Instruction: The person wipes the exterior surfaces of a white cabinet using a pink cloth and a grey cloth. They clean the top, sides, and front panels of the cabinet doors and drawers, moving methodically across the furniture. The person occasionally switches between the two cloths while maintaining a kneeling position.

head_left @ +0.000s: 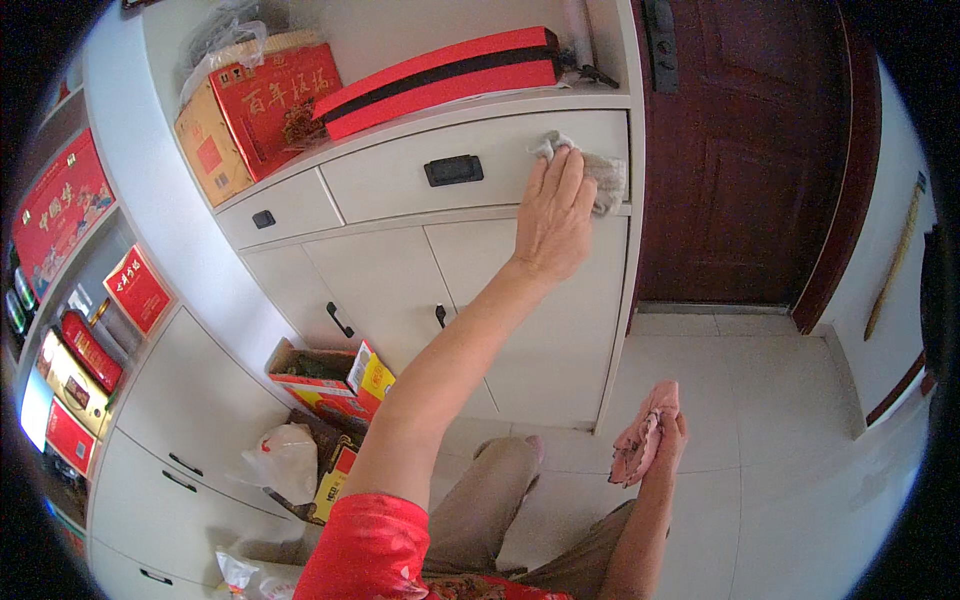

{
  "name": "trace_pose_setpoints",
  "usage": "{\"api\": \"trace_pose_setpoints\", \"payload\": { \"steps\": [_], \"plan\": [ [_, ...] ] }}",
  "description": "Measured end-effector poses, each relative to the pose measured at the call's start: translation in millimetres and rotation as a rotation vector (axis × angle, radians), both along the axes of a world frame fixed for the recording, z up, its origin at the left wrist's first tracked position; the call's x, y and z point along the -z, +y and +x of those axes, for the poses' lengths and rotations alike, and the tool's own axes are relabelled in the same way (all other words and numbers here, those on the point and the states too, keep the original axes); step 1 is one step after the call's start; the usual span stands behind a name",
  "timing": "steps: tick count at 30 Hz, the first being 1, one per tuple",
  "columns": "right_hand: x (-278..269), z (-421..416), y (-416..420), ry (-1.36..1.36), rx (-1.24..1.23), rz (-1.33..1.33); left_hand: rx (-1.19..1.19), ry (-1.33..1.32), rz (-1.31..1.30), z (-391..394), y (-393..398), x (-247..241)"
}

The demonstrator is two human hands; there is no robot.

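Observation:
My left hand (556,217) presses a greyish-white cloth (606,180) against the right part of a wide white drawer front (382,176), to the right of its black recessed handle (454,170). The cloth shows beyond my fingers on both sides. Low at the right, over the tiled floor, my right hand (673,439) grips a crumpled pink cloth (646,439) away from the cabinet.
Above the drawer, a shelf holds a long red box with a black band (442,79) and a red carton (274,101). An open carton (330,375) and a white plastic bag (289,461) stand low at left. A dark wooden door (742,165) is at right.

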State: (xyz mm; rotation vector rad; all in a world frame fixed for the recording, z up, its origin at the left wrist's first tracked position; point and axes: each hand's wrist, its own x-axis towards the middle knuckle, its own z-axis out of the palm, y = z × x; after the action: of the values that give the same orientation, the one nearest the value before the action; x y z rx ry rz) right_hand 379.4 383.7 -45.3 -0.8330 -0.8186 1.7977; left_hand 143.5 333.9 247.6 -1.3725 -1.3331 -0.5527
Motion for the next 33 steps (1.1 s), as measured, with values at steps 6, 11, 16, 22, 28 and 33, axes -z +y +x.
{"api": "trace_pose_setpoints", "payload": {
  "steps": [6, 11, 16, 22, 28, 33],
  "plan": [
    [10, -1, 4, 0.009, 0.011, 0.002, -0.139, -0.103, 0.019, -22, -32, -39],
    [4, 1, 3, -0.021, 0.003, 0.025, -0.297, -0.218, 0.075, -59, -72, -52],
    [-3, -2, -2, -0.007, 0.013, 0.014, -0.300, -0.200, 0.132, -64, -65, -51],
    [-6, -4, -2, -0.037, 0.025, 0.014, -0.244, -0.188, 0.079, -36, -40, -42],
    [5, -2, 1, 0.020, 0.025, 0.000, -0.337, -0.304, 0.025, -71, -80, -57],
    [-2, -4, -3, 0.002, -0.030, 0.017, -0.333, -0.171, 0.150, -72, -65, -46]
  ]
}}
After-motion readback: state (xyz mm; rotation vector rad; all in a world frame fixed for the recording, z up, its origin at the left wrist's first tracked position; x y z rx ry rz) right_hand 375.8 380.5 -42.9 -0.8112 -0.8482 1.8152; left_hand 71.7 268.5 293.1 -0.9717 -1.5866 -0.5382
